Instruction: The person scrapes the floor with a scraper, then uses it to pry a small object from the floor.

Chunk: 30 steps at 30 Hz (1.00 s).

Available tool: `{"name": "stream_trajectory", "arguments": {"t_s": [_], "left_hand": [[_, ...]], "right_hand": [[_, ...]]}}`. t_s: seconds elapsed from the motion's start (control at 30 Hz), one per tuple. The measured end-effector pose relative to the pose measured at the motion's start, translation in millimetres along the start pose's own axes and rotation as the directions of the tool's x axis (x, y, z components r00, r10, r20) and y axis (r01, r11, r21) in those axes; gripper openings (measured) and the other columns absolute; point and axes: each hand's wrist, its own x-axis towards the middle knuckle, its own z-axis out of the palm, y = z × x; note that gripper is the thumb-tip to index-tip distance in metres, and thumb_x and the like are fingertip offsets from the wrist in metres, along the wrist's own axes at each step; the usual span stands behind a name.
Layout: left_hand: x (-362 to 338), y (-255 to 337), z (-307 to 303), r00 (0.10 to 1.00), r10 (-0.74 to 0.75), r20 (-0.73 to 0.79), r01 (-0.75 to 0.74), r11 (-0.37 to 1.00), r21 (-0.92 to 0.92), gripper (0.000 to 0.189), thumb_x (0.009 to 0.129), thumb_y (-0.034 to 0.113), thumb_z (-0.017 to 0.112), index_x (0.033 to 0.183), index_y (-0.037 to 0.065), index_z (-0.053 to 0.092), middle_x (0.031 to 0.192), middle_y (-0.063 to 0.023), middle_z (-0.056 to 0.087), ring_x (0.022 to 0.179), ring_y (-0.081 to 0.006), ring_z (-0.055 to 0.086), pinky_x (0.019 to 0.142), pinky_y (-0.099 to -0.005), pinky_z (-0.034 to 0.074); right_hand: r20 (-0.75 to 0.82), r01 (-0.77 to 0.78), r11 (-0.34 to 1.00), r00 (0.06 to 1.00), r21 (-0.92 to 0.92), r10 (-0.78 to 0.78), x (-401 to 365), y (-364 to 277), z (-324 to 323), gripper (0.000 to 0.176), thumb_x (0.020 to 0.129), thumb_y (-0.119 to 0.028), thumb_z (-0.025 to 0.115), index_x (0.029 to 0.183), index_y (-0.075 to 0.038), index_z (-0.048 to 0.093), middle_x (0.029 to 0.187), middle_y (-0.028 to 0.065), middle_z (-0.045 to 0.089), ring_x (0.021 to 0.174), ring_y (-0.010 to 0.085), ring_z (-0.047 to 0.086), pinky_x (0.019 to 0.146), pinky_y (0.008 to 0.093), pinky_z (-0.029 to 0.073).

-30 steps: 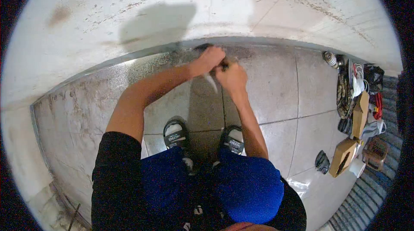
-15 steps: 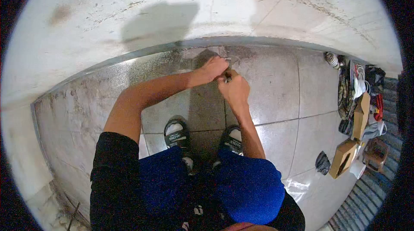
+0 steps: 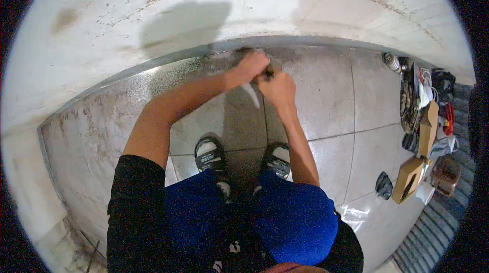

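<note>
My left hand [image 3: 253, 65] and my right hand [image 3: 278, 89] are close together over the floor tiles, out in front of my knees. Both have their fingers closed. A small dark thing [image 3: 268, 72] shows in the narrow space between them, and I cannot tell what it is. A pale, thin, curved strip [image 3: 252, 95] hangs below the hands, blurred by motion. The fingers of the left hand are smeared, and the right hand's fingertips are mostly hidden behind its knuckles.
A stained white wall [image 3: 326, 13] rises ahead of the grey tiled floor [image 3: 321, 99]. To the right lie an open cardboard box [image 3: 407, 181], a dark crumpled piece [image 3: 384, 185], red cable [image 3: 449, 119], a brown stool [image 3: 446, 175] and a ribbed shutter [image 3: 433, 235]. My sandalled feet [image 3: 209, 156] are below.
My left hand has shifted slightly up and left, the right hand slightly down. The pale strip now dangles below the hands, where none hung before. The view has tilted a little.
</note>
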Motion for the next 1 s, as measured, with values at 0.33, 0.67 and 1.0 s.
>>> {"name": "stream_trajectory", "arguments": {"t_s": [0.33, 0.67, 1.0], "left_hand": [[-14, 4, 13, 0.998, 0.063, -0.026, -0.065, 0.992, -0.106, 0.009, 0.067, 0.006, 0.060, 0.072, -0.001, 0.063, 0.078, -0.0230, 0.061, 0.078, -0.0368, 0.062, 0.067, -0.0434, 0.050], [-13, 11, -8, 0.987, 0.019, 0.160, -0.018, 1.000, -0.004, 0.011, 0.073, 0.013, 0.057, 0.076, 0.004, 0.064, 0.075, -0.0177, 0.063, 0.074, -0.0335, 0.064, 0.066, -0.0424, 0.053], [-6, 5, -15, 0.998, 0.024, 0.058, -0.025, 0.999, 0.024, 0.011, 0.067, 0.008, 0.062, 0.074, 0.000, 0.066, 0.079, -0.0207, 0.064, 0.079, -0.0341, 0.065, 0.070, -0.0406, 0.053]], "right_hand": [[0.004, -0.017, 0.998, 1.000, -0.053, 0.017, -15, 10, 13, 0.034, 0.073, -0.032, 0.061, 0.094, -0.006, 0.066, 0.084, 0.0188, 0.066, 0.081, 0.0370, 0.063, 0.072, 0.0447, 0.050], [-0.033, 0.027, 0.999, 0.999, -0.039, -0.029, -11, 10, 15, 0.031, 0.073, -0.031, 0.060, 0.090, -0.006, 0.066, 0.080, 0.0209, 0.065, 0.078, 0.0386, 0.063, 0.070, 0.0454, 0.050], [-0.024, 0.062, 0.997, 0.998, -0.043, -0.063, -7, 12, 13, 0.032, 0.071, -0.032, 0.062, 0.090, -0.007, 0.066, 0.081, 0.0202, 0.065, 0.078, 0.0379, 0.063, 0.069, 0.0442, 0.050]]}}
